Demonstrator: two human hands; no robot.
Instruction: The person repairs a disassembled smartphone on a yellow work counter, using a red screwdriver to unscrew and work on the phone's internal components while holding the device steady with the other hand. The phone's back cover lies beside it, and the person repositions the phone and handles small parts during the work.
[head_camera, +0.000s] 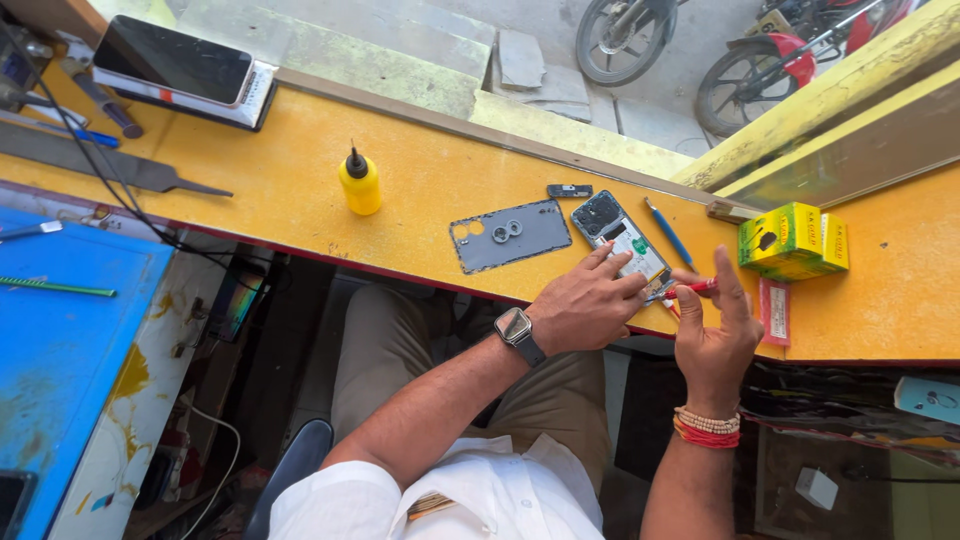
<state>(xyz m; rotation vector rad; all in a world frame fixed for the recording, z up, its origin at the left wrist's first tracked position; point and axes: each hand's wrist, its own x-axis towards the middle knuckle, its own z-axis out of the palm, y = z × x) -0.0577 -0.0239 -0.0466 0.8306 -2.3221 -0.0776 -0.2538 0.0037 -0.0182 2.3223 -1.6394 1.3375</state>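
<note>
Red-handled screwdriver (695, 289): its tip is hidden behind the left hand (588, 305), whose fingers press flat on the opened phone (622, 243) at the yellow counter (300, 180) edge. The right hand (715, 335) pinches the handle just beside it. A grey back cover (510, 235) lies flat nearby.

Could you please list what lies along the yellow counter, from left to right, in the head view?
Long metal file → yellow squeeze bottle with black nozzle → grey phone back cover → opened phone → blue pen-like tool → yellow-green cardboard box.
</note>
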